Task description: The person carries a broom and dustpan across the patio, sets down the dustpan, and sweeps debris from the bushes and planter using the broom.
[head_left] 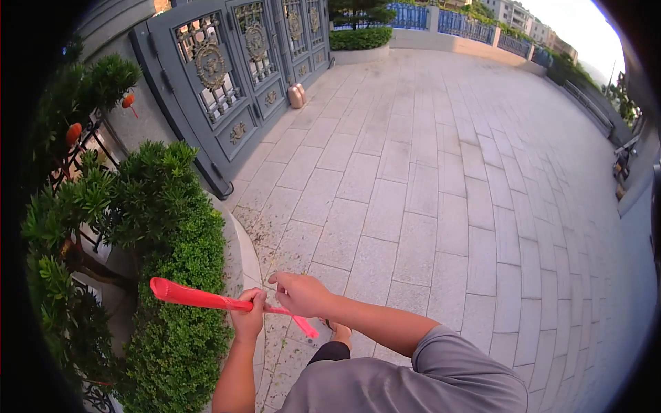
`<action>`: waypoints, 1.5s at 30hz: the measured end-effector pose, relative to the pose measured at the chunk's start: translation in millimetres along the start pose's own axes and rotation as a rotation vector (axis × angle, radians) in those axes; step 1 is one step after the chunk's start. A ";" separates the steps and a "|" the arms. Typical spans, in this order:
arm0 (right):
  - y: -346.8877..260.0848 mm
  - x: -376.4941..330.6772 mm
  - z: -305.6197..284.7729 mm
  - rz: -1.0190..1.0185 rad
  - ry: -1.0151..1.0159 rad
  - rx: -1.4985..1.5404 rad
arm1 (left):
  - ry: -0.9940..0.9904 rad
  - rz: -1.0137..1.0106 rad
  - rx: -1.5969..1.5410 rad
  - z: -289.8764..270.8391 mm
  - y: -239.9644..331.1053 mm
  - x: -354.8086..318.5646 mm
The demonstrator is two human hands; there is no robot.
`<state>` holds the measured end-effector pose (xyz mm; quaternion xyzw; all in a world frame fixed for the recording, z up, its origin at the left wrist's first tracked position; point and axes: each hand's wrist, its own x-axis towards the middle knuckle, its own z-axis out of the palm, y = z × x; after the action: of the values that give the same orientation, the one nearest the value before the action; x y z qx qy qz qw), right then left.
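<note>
A long, bunched strip of red plastic, which looks like a rolled-up plastic bag (196, 296), stretches from above the hedge towards my body. My left hand (248, 316) is closed around its middle, thumb on top. The wider, rounded end sticks out to the left, while a thinner, flattened tail hangs down to the right of my fist. Just to the right, my right hand (301, 294) hovers over that tail, its fingers bent and apart with nothing seen in them. Whether its underside touches the plastic is hidden.
A trimmed green hedge (172, 275) with a curved stone kerb (241, 258) borders my left. Beyond it stands a grey metal gate (206, 82) with a pinkish-gold object (297, 96) at its foot. Pale paving (385, 206) with scattered leaf bits extends ahead; my sandalled foot (340, 334) shows below.
</note>
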<state>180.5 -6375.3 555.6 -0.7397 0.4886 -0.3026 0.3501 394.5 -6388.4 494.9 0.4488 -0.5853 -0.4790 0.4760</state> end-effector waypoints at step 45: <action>231.2 377.5 -378.6 -0.514 -0.063 1.108 | 0.257 0.198 1.035 81.1 -105.7 518.6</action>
<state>-108.4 -6876.5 623.8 -0.5505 0.0540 -0.5642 0.6129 247.1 -6901.1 449.3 0.6222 -0.7213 -0.0226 0.3033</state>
